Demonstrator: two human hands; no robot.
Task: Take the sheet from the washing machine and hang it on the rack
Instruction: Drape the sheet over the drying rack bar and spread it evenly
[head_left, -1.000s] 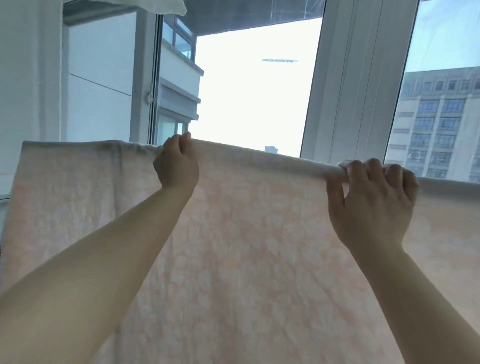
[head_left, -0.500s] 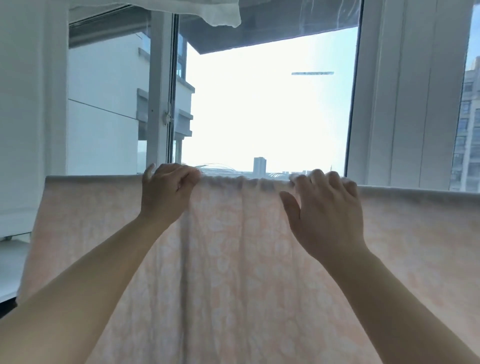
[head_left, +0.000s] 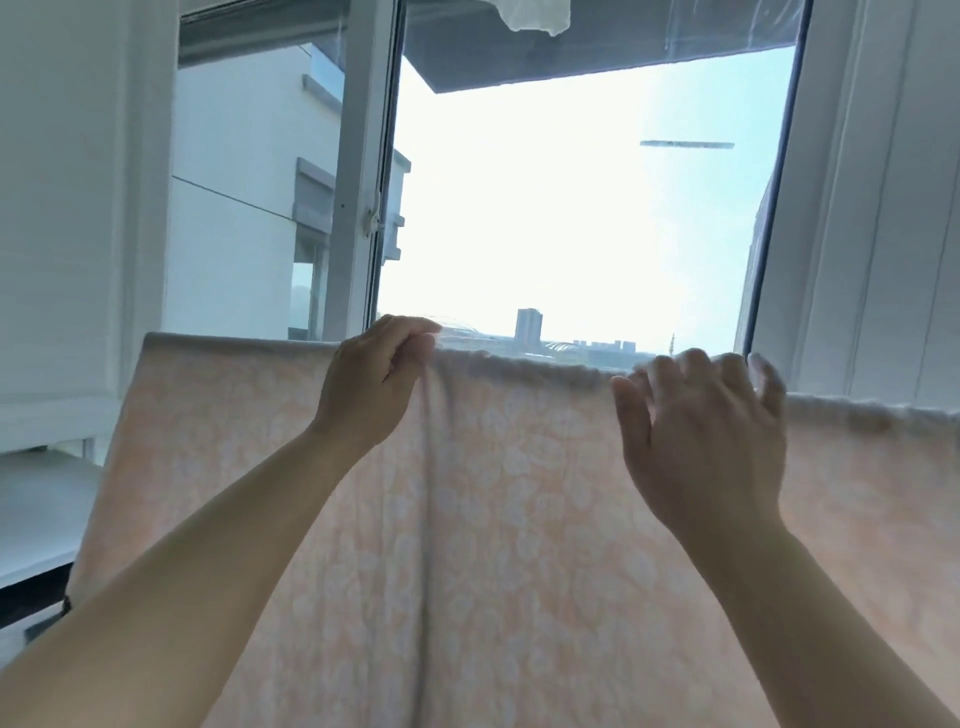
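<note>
A pale peach sheet with a white flower pattern hangs in front of me, draped over a horizontal bar hidden under its top fold. My left hand pinches the top edge left of centre, and a vertical crease runs down from that spot. My right hand is blurred by motion at the top edge further right, its fingers spread and loosely bent over the fold. The rack itself does not show.
A large window with white frames stands just behind the sheet. A white wall and ledge lie to the left, a white pillar to the right. A white cloth hangs overhead.
My right hand has let go of its grip on the top edge and slid left along it. The sheet's top has bunched slightly between my hands. My view has turned left.
</note>
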